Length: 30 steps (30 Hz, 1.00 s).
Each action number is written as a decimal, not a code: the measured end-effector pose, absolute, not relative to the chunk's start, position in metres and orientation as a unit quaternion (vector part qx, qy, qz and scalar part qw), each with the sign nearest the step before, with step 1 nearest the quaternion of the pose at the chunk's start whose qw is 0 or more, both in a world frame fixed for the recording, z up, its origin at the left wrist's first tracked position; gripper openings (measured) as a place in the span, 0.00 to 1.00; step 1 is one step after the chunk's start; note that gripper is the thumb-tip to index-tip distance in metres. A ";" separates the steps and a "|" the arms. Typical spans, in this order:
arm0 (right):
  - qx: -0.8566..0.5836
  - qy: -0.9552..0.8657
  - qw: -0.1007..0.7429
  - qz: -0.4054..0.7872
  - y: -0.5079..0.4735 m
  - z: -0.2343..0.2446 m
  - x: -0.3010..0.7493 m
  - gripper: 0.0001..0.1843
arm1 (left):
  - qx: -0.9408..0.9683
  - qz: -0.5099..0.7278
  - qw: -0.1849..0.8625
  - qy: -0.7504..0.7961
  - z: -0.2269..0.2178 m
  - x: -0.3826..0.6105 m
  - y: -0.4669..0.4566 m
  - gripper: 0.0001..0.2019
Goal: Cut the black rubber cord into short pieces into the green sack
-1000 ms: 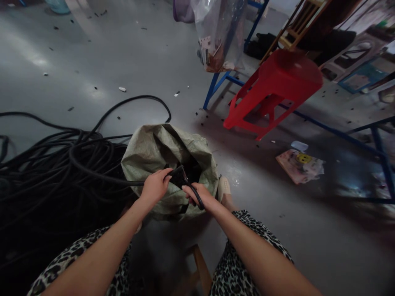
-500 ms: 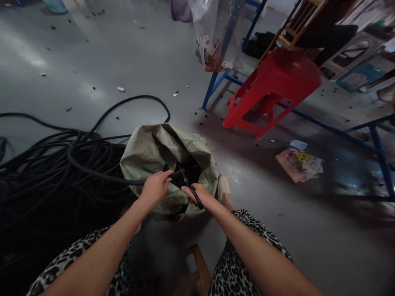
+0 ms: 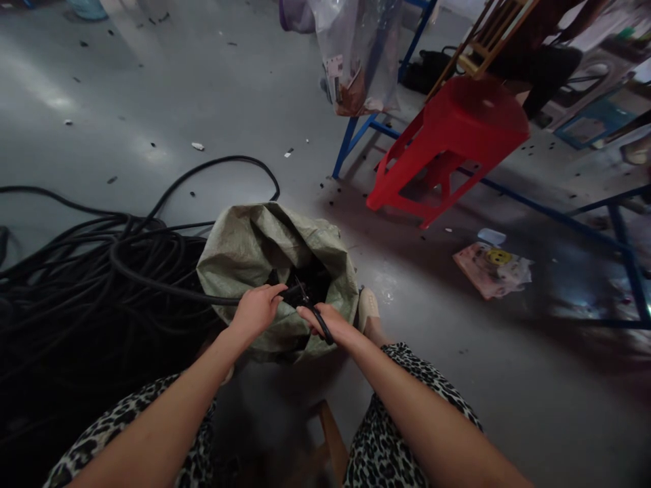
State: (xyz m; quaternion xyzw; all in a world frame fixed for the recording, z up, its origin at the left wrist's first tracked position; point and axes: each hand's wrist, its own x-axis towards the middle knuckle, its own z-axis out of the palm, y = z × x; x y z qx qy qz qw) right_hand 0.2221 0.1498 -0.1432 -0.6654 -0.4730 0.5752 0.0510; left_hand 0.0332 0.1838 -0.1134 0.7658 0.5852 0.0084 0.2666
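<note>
My left hand is closed round a black rubber-like cord, close to its end. That end points right, over the mouth of a greenish woven sack. In my right hand is a pair of scissors with black handles, its blades up against the cord's end. Whether the blades have gone into the cord I cannot make out. Dark pieces lie inside the sack, too shadowed to tell apart. To the left, the cord runs back into a large tangled heap of black cord on the floor.
A red plastic stool stands at the upper right beside a blue metal frame. A clear plastic bag hangs there. Printed packaging lies on the floor at right. A seated person's dark-clothed leg shows at the top right.
My hands, the cord and the scissors stay almost in place; the blades look slightly more closed. At the top right, the other person has shifted a little.
</note>
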 end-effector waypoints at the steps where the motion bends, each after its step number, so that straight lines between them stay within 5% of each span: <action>1: -0.663 -0.477 0.049 0.575 0.150 -0.144 0.222 0.25 | 0.766 0.006 0.267 0.585 -0.114 0.033 0.184 0.18; 30: -0.670 -0.319 0.042 0.669 0.138 -0.129 0.212 0.28 | 0.739 -0.086 0.305 0.595 -0.116 0.040 0.183 0.19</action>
